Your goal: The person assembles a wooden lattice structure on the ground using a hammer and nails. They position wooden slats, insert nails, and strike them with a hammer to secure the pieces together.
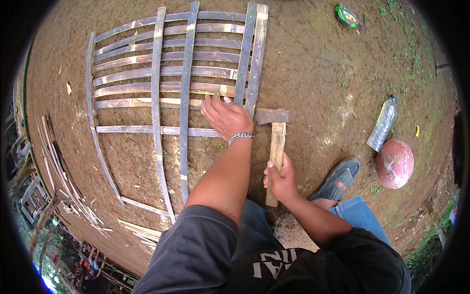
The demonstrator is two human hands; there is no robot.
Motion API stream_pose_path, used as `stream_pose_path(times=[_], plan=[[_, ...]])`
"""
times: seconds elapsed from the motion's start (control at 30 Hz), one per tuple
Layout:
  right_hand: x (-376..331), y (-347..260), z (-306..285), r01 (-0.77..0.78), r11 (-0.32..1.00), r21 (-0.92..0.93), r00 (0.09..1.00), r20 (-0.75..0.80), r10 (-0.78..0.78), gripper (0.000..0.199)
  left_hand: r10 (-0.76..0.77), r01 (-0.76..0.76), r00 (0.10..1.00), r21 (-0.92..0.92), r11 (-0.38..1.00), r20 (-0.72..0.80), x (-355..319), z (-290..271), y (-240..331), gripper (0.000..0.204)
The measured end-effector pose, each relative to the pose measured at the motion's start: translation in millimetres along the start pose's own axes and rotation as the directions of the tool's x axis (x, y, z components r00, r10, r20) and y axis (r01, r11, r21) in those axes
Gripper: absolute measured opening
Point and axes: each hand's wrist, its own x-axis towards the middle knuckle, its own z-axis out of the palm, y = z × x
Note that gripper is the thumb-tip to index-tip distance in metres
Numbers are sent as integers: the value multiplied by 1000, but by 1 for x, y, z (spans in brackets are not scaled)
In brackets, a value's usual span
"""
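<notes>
In front of me on the dirt lies a flat lattice of bamboo slats point(170, 88), with several crosswise strips laid over long upright ones. My left hand point(226, 116), with a chain bracelet at the wrist, rests on its lower right part, fingers stretched to the left over the slats. What lies under the palm is hidden. Closed round a wooden handle, my right hand point(281, 179) holds a hatchet point(276, 142). Its dark metal head is beside the lower end of the lattice's right-hand strip, just right of my left hand.
A tape measure point(346, 16) lies at the far right. Nearer, a clear plastic bottle point(383, 123) lies against a reddish ball point(394, 164), beside my sandalled foot point(338, 179). Loose bamboo strips point(63, 171) are scattered on the left; more thin sticks point(141, 232) lie near my left sleeve.
</notes>
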Motion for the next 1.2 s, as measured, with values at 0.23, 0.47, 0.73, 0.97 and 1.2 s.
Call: stream_pose_path(times=[0.23,0.47,0.73,0.97,1.2], plan=[[11,-6,-28,246,850,-467,932,-126,-339,54,-10,9,999,17,1000,42,-2,3,-4,35],[54,-92,-81,73,280,-957,746,-134,-652,74,-40,40,998,4,999,57,1,-4,1,34],[97,-147,-85,260,106,-960,553,58,-831,65,-43,42,997,32,999,59,2,-7,3,36],[237,-355,-1,543,-58,-838,208,201,-957,35,-24,22,998,46,999,52,3,-9,2,36],[374,-460,28,74,-467,-881,761,353,-544,29,-46,43,992,31,999,116,0,-6,2,35]])
